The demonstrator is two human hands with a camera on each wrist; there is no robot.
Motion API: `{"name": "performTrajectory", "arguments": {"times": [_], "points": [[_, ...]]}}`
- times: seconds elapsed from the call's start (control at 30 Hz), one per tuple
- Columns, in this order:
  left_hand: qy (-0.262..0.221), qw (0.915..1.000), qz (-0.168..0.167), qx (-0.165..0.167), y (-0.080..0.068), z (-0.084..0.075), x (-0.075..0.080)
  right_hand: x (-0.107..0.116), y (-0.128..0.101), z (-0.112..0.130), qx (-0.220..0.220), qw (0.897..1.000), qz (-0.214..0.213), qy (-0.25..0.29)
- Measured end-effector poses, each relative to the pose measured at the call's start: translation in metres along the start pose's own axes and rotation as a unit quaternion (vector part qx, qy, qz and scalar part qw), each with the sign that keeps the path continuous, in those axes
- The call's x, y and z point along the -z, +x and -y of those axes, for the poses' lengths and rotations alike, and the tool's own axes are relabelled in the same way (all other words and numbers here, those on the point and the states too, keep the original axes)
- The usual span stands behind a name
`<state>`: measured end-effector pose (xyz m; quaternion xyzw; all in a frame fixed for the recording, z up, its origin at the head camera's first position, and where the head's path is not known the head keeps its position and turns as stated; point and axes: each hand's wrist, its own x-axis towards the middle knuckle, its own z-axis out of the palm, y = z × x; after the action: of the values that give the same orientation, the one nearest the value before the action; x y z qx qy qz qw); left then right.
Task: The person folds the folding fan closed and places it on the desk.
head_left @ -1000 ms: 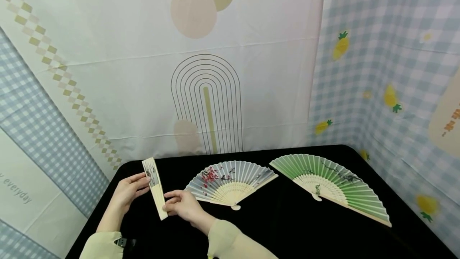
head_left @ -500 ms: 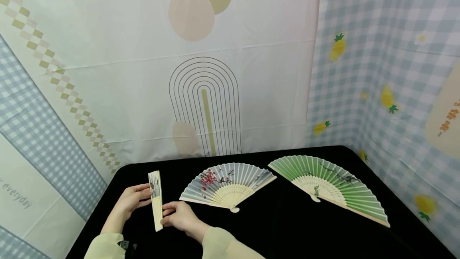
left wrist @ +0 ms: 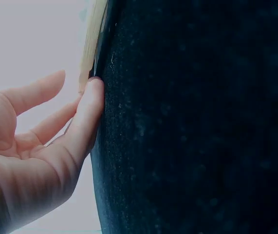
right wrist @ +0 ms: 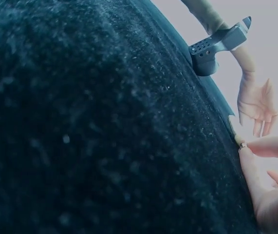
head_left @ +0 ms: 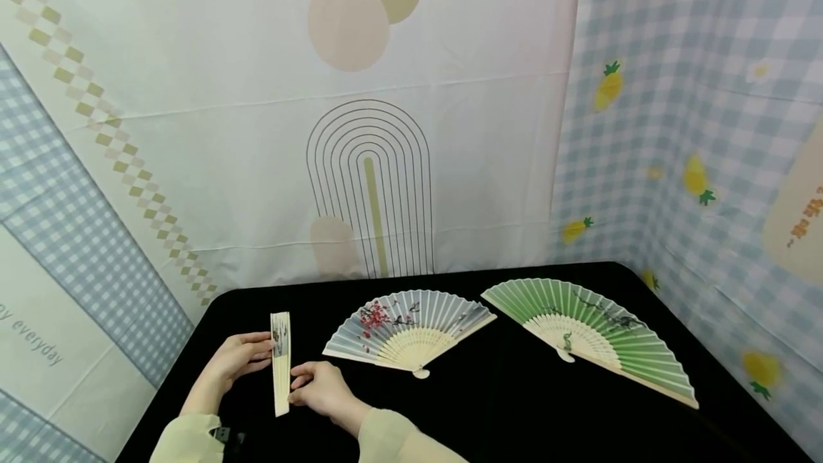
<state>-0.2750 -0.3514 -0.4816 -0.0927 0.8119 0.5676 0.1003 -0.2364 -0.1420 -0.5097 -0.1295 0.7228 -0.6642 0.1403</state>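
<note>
Patterned fabric backdrops [head_left: 193, 127] enclose a black tabletop [head_left: 489, 406]. Well to the right of both hands lies an open green fan [head_left: 594, 331]; between it and the hands, just right of the right hand, lies an open grey fan [head_left: 411, 331] painted with red blossoms. A folded fan [head_left: 281, 363] lies flat on the cloth between the two hands. Left hand [head_left: 238, 356]: fingers extended and relaxed, tips touching the folded fan's left edge near its upper half. Right hand [head_left: 321, 388]: fingers loosely extended, tips meeting the fan's right edge near its lower end.
</note>
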Motion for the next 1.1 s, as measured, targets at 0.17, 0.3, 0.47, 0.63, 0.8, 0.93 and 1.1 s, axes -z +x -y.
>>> {"name": "performTrajectory", "arguments": {"times": [0.17,0.3,0.47,0.63,0.8,0.93,1.1], "points": [[0.001,0.9999,-0.011,-0.003,-0.002,-0.001,-0.001,0.001,0.000,-0.003,0.007,1.000,0.003,-0.001],[-0.001,0.9997,-0.025,-0.005,-0.006,-0.003,-0.003,0.005,-0.002,-0.003,0.005,1.000,0.014,0.015],[-0.009,0.9993,-0.033,-0.013,-0.008,-0.012,-0.006,0.022,-0.001,0.006,0.017,0.999,0.021,0.030],[-0.012,0.9994,-0.004,-0.033,-0.011,-0.027,-0.007,0.050,0.007,0.018,0.039,0.999,0.012,0.033],[-0.009,0.9980,0.031,-0.054,-0.011,-0.042,-0.012,0.079,0.012,0.025,0.056,0.998,-0.008,0.041],[0.003,0.9978,0.025,-0.061,-0.009,-0.053,-0.026,0.106,0.013,0.029,0.044,0.999,-0.015,0.027],[0.009,0.9968,0.004,-0.080,-0.006,-0.062,-0.043,0.136,0.013,0.028,0.054,0.997,-0.047,-0.012]]}}
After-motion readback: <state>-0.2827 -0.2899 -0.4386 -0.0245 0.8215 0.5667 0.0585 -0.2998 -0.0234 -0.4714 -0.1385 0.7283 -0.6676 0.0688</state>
